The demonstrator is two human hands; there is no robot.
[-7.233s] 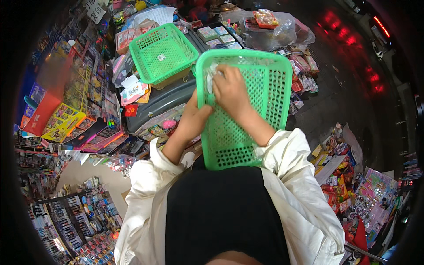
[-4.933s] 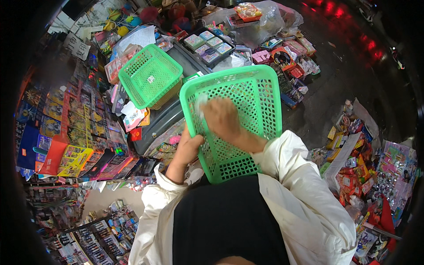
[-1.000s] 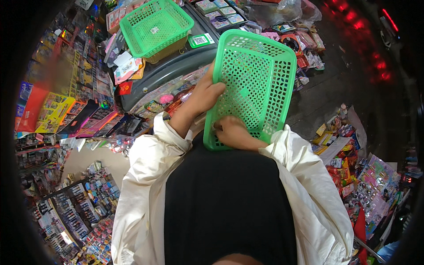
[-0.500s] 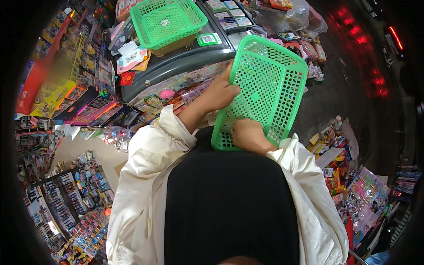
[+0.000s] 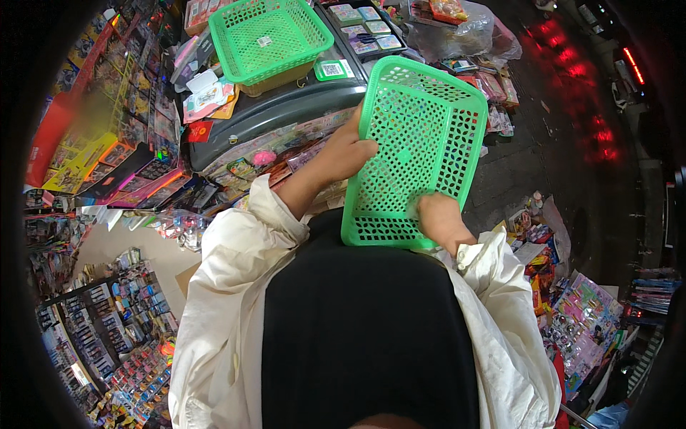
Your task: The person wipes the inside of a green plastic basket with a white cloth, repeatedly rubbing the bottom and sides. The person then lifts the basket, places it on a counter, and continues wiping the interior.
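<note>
A green plastic basket [image 5: 404, 155] with a perforated floor and walls is tilted in front of my body, its inside facing me. My left hand [image 5: 349, 153] grips its left rim, with the thumb inside and the other fingers hidden behind the wall. Inside the basket, near its lower right corner, my right hand [image 5: 439, 217] is closed and pressed to the floor. A small pale blur shows at its fingers, too indistinct to name. A second green basket [image 5: 266, 41] sits on a cardboard box on the dark counter [image 5: 243, 136] ahead, at the upper left.
A black tray [image 5: 364, 30] of small packs and a green code card [image 5: 334, 69] lie on the counter. Packaged goods on racks [image 5: 100, 325] fill the left side. Colourful goods [image 5: 582, 322] are piled at the lower right. A plastic bag [image 5: 464, 32] lies at the far right.
My right hand has moved to the right across the basket floor, from the lower middle toward the right wall. My left hand keeps its grip on the rim.
</note>
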